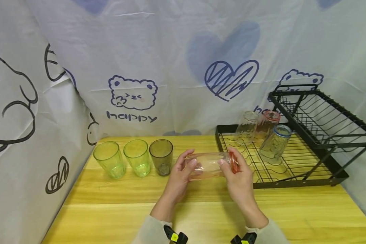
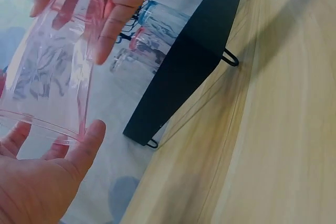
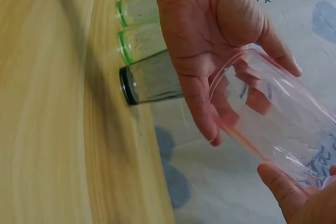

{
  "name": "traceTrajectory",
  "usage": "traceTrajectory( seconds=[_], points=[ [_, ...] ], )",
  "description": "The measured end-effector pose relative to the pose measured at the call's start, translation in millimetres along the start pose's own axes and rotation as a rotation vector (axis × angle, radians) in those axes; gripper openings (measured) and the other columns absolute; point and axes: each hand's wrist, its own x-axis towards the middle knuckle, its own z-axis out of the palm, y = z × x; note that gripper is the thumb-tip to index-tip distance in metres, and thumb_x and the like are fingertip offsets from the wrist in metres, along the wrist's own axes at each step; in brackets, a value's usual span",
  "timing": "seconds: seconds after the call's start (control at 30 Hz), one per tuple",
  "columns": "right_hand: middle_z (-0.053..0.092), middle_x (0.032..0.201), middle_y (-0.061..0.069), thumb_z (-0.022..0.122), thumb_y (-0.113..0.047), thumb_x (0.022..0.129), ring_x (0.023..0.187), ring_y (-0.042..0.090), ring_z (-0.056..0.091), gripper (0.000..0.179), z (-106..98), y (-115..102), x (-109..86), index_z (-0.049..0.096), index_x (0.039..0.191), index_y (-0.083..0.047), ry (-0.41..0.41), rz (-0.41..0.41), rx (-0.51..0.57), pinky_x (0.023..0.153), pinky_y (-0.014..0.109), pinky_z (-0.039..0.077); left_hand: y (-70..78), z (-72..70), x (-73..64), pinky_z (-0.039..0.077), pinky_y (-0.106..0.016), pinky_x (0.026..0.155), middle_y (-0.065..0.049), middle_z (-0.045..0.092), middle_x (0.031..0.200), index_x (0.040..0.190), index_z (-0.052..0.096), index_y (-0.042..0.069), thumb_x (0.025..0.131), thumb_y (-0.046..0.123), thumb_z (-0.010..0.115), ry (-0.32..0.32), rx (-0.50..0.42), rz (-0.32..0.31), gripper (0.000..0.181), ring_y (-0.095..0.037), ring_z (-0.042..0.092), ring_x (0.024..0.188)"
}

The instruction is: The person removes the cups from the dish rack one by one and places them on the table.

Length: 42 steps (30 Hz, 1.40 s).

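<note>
A clear pink drinking glass (image 1: 208,164) lies sideways between both hands, raised above the table. My left hand (image 1: 179,174) holds its open rim end, thumb on the near side and fingers behind. At the other end, my right hand (image 1: 239,179) grips the thicker reddish base. In the left wrist view the pink glass (image 2: 52,72) shows faint wavy relief on its wall. To the left of my hands stand two green glasses (image 1: 137,159) and a grey glass (image 1: 161,157), upright in a row.
A black wire dish rack (image 1: 299,184) with a raised upper shelf (image 1: 347,115) stands at the right. Upside down on its lower level are a clear glass (image 1: 246,128), a pink-based glass (image 1: 266,125) and a blue-based glass (image 1: 275,144). A printed cloth (image 1: 177,67) hangs behind the wooden table (image 1: 116,210).
</note>
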Motion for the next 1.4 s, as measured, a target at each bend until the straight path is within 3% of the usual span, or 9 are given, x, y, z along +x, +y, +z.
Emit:
traceTrajectory(
  seconds=[0.23,0.37,0.5,0.6,0.7,0.83,0.97,1.23,1.4],
  points=[
    [0.059,0.122,0.012,0.066,-0.011,0.105,0.085,0.013,0.069,0.043,3.2,0.2,-2.3,0.058,0.146,-0.015,-0.007,0.073,0.155,0.069,0.028,0.064,11.9,-11.2,-12.2,0.059,-0.042,0.102,-0.023,0.047,0.15,0.158,0.044,0.017,0.106,0.018,0.064,-0.052,0.099,-0.008,0.056,-0.034,0.07,0.112],
    [0.065,0.118,0.006,0.062,-0.012,0.107,0.083,0.01,0.071,0.039,6.0,0.4,-4.1,0.058,0.145,-0.014,-0.005,0.129,0.229,0.069,0.029,0.065,20.3,-17.0,-18.8,0.058,-0.039,0.101,-0.021,0.044,0.154,0.159,0.043,0.024,0.102,0.017,0.068,-0.081,0.186,-0.002,0.062,-0.029,0.067,0.113],
    [0.069,0.117,-0.001,0.059,-0.016,0.109,0.084,0.012,0.073,0.033,10.7,2.0,-6.9,0.058,0.143,-0.017,-0.028,0.212,0.397,0.074,0.032,0.066,29.7,-20.2,-25.0,0.056,-0.037,0.099,-0.017,0.041,0.154,0.158,0.043,0.032,0.097,0.016,0.074,-0.099,0.254,-0.004,0.07,-0.027,0.058,0.122],
    [0.07,0.111,-0.001,0.057,-0.019,0.11,0.084,0.013,0.074,0.032,15.2,4.6,-9.0,0.056,0.142,-0.016,-0.061,0.273,0.545,0.074,0.032,0.066,36.6,-22.4,-29.2,0.058,-0.039,0.098,-0.014,0.038,0.155,0.158,0.042,0.036,0.095,0.015,0.078,-0.112,0.278,-0.024,0.076,-0.03,0.054,0.13],
    [0.072,0.102,0.003,0.055,-0.022,0.111,0.079,0.013,0.074,0.032,18.7,8.0,-10.9,0.053,0.142,-0.016,-0.092,0.317,0.624,0.072,0.031,0.066,42.6,-23.9,-31.9,0.059,-0.042,0.099,-0.012,0.038,0.156,0.158,0.041,0.036,0.093,0.014,0.08,-0.128,0.298,-0.04,0.079,-0.035,0.052,0.135],
    [0.071,0.105,0.003,0.052,-0.024,0.113,0.08,0.013,0.073,0.032,20.8,12.1,-13.3,0.051,0.144,-0.018,-0.12,0.367,0.65,0.077,0.033,0.066,47.5,-23.6,-33.5,0.06,-0.044,0.099,-0.017,0.041,0.156,0.156,0.045,0.035,0.091,0.02,0.083,-0.111,0.376,-0.039,0.077,-0.041,0.055,0.135],
    [0.065,0.112,0.001,0.05,-0.027,0.113,0.088,0.013,0.074,0.035,22.1,14.7,-15.1,0.048,0.147,-0.018,-0.137,0.377,0.656,0.081,0.035,0.066,50.7,-20.8,-35.3,0.06,-0.045,0.098,-0.014,0.047,0.152,0.151,0.051,0.038,0.088,0.027,0.087,-0.064,0.466,-0.038,0.073,-0.039,0.057,0.131],
    [0.051,0.119,0.005,0.049,-0.03,0.114,0.111,0.021,0.075,0.042,22.3,15.5,-16.3,0.044,0.152,-0.013,-0.145,0.369,0.646,0.085,0.034,0.065,54.0,-17.0,-37.7,0.061,-0.044,0.094,-0.014,0.054,0.144,0.147,0.056,0.035,0.086,0.027,0.088,-0.028,0.539,-0.005,0.069,-0.035,0.063,0.123],
    [0.061,0.116,0.005,0.047,-0.03,0.114,0.101,0.017,0.076,0.04,23.8,18.0,-17.1,0.043,0.151,-0.014,-0.151,0.386,0.655,0.084,0.036,0.065,55.1,-16.0,-38.3,0.062,-0.042,0.092,-0.013,0.055,0.14,0.144,0.058,0.034,0.086,0.028,0.088,-0.015,0.565,0.001,0.065,-0.032,0.065,0.119]
  ],
)
